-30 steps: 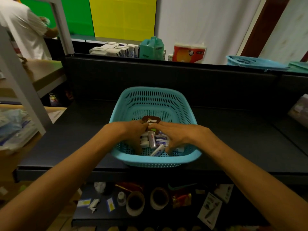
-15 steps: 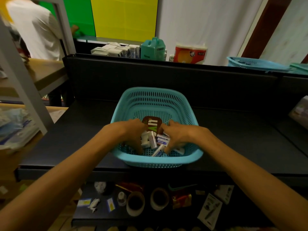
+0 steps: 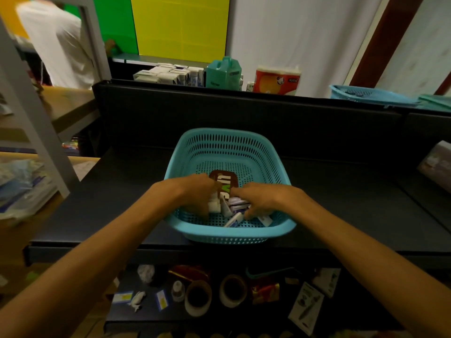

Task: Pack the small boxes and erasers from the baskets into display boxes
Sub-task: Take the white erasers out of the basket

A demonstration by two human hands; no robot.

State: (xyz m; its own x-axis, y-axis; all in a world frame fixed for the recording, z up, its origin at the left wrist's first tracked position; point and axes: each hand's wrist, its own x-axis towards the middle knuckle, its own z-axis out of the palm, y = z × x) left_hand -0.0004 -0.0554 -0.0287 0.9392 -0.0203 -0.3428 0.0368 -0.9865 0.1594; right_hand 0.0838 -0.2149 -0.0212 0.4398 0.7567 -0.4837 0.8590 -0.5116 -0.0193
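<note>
- Head view, bottom of the frame: a lower shelf (image 3: 219, 320) carries two rolls of tape (image 3: 216, 295), a small bottle (image 3: 177, 290) and scattered packets.
- Both forearms reach up from the lower corners into a turquoise basket (image 3: 230, 236) that sits at the front edge of a dark counter (image 3: 109, 198), centre frame.
- Left hand (image 3: 197, 193) lies inside the basket at its left, fingers curled down around a clump of small white boxes (image 3: 214, 206); motion blur hides how firm the hold is.
- Right hand (image 3: 258, 201) lies at the basket's right, fingers bent onto a purple-and-white box (image 3: 238, 203) in the pile; whether it pinches it I cannot tell.
- Loose white pieces (image 3: 234, 219) lie on the basket floor just below the hands.
- Between the two hands a brown display box (image 3: 224, 184) stands tilted against the pile.
- Beyond the counter's back panel, upper centre: stacked white cartons (image 3: 170, 75), a teal jug (image 3: 224, 73) and a pack of paper rolls (image 3: 277, 80).
- Upper right: a second turquoise basket (image 3: 368, 95).
- Upper left: a person in a white shirt (image 3: 58, 42), blurred.
</note>
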